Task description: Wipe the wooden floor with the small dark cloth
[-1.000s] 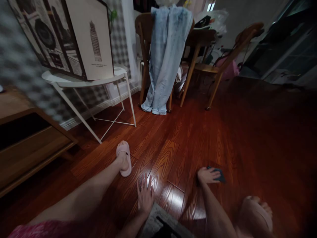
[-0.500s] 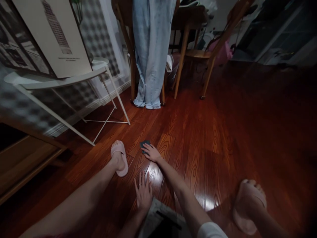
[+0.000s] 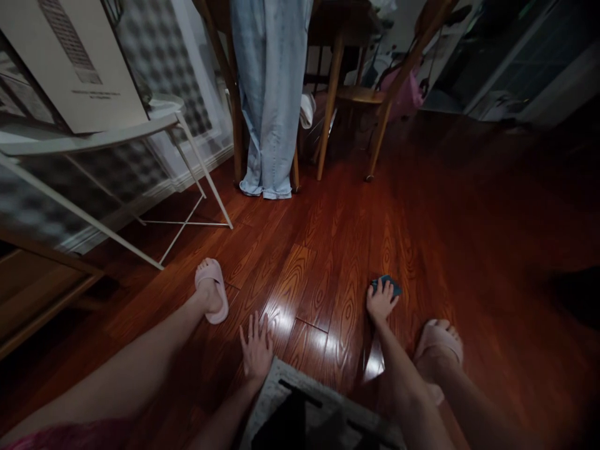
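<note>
A glossy reddish-brown wooden floor [image 3: 469, 225] fills most of the scene, seen from above by a seated or crouching person. At far left, a white table [image 3: 165, 106] holds a framed print [image 3: 107, 69]. Pale blue jeans [image 3: 274, 94] hang over a wooden chair [image 3: 220, 37] at the far centre, their hems at the floor. The person's legs spread to either side, with a pink slipper on the left foot [image 3: 219, 294] and another on the right foot [image 3: 438, 337]. Near centre, the left hand [image 3: 257, 350] is palm down on the floor, fingers fanned, holding nothing. Farther to the right, the right hand [image 3: 382, 303] lies over a small dark teal cloth [image 3: 394, 285] on the floor, fingers spread rather than clenched.
</note>
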A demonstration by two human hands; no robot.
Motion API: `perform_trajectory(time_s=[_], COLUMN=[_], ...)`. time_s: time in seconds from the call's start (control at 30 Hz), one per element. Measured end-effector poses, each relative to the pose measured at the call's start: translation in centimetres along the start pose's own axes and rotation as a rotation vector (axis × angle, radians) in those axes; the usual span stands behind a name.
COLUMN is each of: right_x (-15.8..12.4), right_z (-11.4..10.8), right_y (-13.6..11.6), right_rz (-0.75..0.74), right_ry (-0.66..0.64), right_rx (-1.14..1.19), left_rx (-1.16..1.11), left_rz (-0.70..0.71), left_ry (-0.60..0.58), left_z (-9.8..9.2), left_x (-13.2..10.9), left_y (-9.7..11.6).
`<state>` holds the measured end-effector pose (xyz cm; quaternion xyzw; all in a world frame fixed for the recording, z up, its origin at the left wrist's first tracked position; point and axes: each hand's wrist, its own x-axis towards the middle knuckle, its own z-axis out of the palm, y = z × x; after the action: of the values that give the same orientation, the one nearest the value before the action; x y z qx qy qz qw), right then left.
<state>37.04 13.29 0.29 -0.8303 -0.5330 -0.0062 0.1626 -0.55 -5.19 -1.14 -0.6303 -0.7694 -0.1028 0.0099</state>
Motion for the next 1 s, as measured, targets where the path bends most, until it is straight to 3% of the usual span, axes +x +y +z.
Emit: perform_trajectory(time_s=[0.13,0.37,0.47,0.63,0.77,0.87,1.0], right_x=[-5.4,-21.4,-24.6,-23.9,-21.0,-15.8,-7.7], right_z=[0.5,1.2,1.0,1.8,3.3,3.7,3.0], right_y=[-2.7,-12.4,-15.1,-16.7,-15.2,-10.9,-1.9], right_rz=[-0.044,-0.712,-0.785,-0.654,-0.791,-0.781,-0.412], right_ry=[0.007,-0.359,-0.396,-0.307,-0.28,-0.239,-0.123], right_rx=[0.038,0.229,0.287,0.208,0.181,0.154,0.02], left_rx=[-0.008,-0.005,0.002,0.037,0.055,0.06,0.07], left_rz=[-0.013,-0.012,-0.019,-0.017,-0.005,-0.007,-0.006], left_ry=[-0.009,-0.017,-0.015,0.014,0.07,0.095,0.109], left_z=[-0.3,-0.5,-0.4,0.3,1.3,2.1,2.7], left_x=[0.1,0.1,0.1,0.1,0.1,0.0,0.0], left_y=[0.2,0.2,0.2,0.1,-0.1,-0.2,-0.3])
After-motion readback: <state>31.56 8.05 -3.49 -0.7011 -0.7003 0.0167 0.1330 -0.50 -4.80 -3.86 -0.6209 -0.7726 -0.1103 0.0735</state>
